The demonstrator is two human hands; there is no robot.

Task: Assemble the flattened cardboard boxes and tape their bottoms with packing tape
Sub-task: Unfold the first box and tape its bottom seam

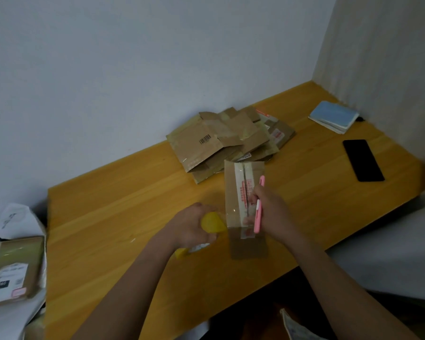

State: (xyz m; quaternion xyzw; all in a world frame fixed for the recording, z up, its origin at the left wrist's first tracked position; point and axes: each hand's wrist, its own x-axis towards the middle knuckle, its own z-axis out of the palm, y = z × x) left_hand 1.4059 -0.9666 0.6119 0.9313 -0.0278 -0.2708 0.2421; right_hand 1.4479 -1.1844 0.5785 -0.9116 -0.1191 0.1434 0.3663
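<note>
We see the assembled box [245, 207] standing mid-table, taped seam up. Our right hand [270, 212] grips a pink cutter [258, 209] over it; our left hand [192, 227], at nine o'clock, clutches a blurred yellow tape roll [212, 223]. Flattened boxes [226, 141] lie at twelve o'clock.

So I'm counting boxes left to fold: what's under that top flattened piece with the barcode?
More flattened cardboard juts out beneath the barcode piece, some with red print. How many lie there, the top sheets hide.

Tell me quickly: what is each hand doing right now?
Left hand: grips the yellow tape dispenser.
Right hand: holds the pink cutter against the cardboard box.
</note>
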